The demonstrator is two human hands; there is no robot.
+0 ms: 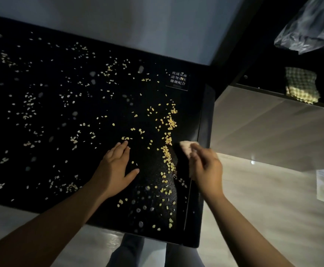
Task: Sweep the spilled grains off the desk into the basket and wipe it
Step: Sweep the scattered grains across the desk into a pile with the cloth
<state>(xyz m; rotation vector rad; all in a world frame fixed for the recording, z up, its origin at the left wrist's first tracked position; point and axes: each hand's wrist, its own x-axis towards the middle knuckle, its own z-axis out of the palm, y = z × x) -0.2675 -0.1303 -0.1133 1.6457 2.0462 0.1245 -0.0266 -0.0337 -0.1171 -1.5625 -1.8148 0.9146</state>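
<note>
Pale yellow grains (169, 132) lie scattered all over the black glass desk (61, 97), thickest in a ragged line near its right edge. My left hand (116, 168) rests flat on the desk, fingers spread, just left of that line. My right hand (205, 166) hovers at the desk's right edge, blurred, its fingers closed on a small pale cloth (186, 149) that touches the desk beside the grain line. No basket is in view.
A white-lettered sticker (177, 79) sits at the desk's far right corner. A checked yellow cloth (302, 85) lies on a dark shelf at right, with a clear plastic bag (309, 27) above it. Pale floor lies to the right and below. My legs (134, 251) stand at the near edge.
</note>
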